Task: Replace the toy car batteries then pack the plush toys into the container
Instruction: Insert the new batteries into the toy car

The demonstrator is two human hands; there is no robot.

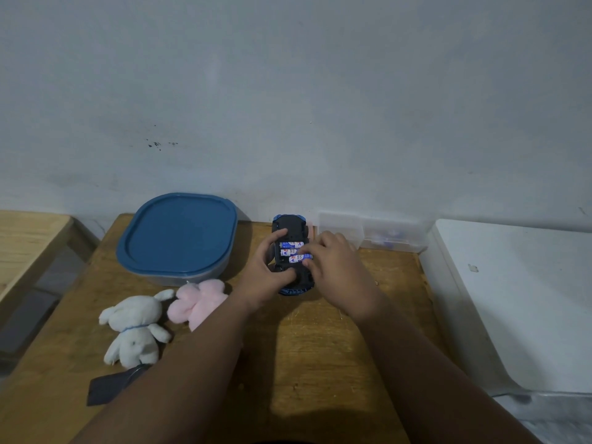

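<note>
A blue toy car (pixel 290 223) lies upside down on the wooden table (pixel 320 347), its battery bay uncovered with three blue-and-white batteries (pixel 291 245) side by side inside. My left hand (pixel 264 277) grips the car's left side and near end. My right hand (pixel 333 267) rests its fingertips on the nearest battery (pixel 296 259). To the left lie a white plush rabbit (pixel 134 328) and a pink plush toy (pixel 198 299). Behind them stands the container with a blue lid (pixel 177 233), closed.
A clear plastic box (pixel 371 233) sits at the back right against the wall. A dark flat piece (pixel 105 387) lies near the table's front left. A white appliance (pixel 512 299) stands to the right, and another wooden surface (pixel 28 241) to the left.
</note>
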